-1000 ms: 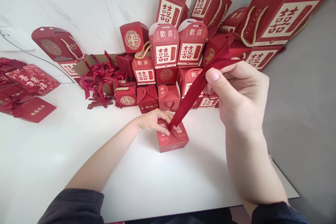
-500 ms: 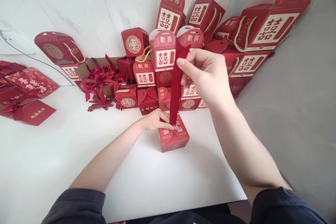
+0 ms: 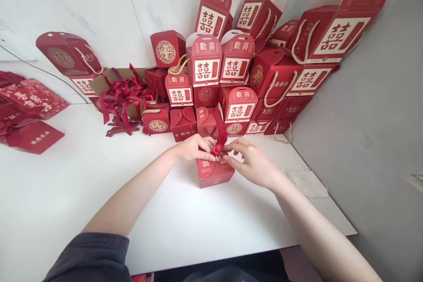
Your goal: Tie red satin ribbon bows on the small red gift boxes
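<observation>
A small red box (image 3: 215, 177) with curved top flaps stands on the white table. From its top rises a dark red ribbon (image 3: 220, 130), bent over in a loose upright strip. My left hand (image 3: 197, 147) lies at the box's upper left, its thumb and fingers pinching the ribbon's base. At the right side of the ribbon is my right hand (image 3: 249, 161), its thumb and forefinger close to the box top beside the ribbon; whether they grip it is too small to tell.
Stacked red gift boxes (image 3: 206, 70) line the wall behind. An open carton (image 3: 102, 83) of red ribbons (image 3: 127, 97) stands back left. More red boxes (image 3: 39, 136) lie at the far left. A grey wall (image 3: 373, 141) borders the right.
My right hand has come down from high up on the ribbon to the box top. The ribbon, stretched upright before, now hangs loose and curved. My left hand has stayed at the box.
</observation>
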A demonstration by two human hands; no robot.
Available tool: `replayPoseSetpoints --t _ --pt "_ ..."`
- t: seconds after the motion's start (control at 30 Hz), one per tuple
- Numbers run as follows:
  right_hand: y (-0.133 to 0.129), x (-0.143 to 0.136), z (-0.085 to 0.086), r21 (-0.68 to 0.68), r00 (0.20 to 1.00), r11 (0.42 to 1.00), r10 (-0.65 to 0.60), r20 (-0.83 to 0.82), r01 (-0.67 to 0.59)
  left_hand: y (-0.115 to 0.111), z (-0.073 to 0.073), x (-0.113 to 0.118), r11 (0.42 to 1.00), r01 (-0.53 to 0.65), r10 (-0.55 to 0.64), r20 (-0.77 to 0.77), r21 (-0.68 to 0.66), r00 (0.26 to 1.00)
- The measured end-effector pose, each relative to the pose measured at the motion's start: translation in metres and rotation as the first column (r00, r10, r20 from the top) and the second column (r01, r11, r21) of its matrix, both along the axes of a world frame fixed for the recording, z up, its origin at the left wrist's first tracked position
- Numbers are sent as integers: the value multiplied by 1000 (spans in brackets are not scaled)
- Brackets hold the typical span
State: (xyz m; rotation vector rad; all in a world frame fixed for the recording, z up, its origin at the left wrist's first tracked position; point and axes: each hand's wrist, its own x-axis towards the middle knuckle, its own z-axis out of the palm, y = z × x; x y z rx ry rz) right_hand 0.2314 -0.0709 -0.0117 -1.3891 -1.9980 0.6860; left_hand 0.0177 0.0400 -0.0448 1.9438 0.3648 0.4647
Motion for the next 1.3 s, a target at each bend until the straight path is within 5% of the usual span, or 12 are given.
replayPoseSetpoints --t 0.17,0.4,0.67,0.87,1.07,1.2,1.3 --pt "14 -14 -14 -2 991 998 -61 -118 61 0 -2 -1 999 -38 38 -18 2 999" --pt "18 -28 -16 8 958 1000 16 -285 -14 0 -5 -1 998 -61 61 -17 -14 998" --pt "27 -31 -29 -120 788 973 -231 -571 197 -3 0 0 1000 -23 22 -14 -13 1000" --pt "22 14 -32 -256 434 876 -433 -790 409 -1 2 0 1000 -11 11 -14 -12 1000" --pt "23 42 -16 -101 224 774 -301 -927 625 0 5 0 1000 23 -23 -41 1 999" --pt "12 37 9 62 268 753 -155 -951 655 0 7 0 1000 0 -1 -62 -11 998" --pt "-12 13 34 336 462 697 7 -887 634 1 9 -1 1000 20 -22 -85 -23 996"
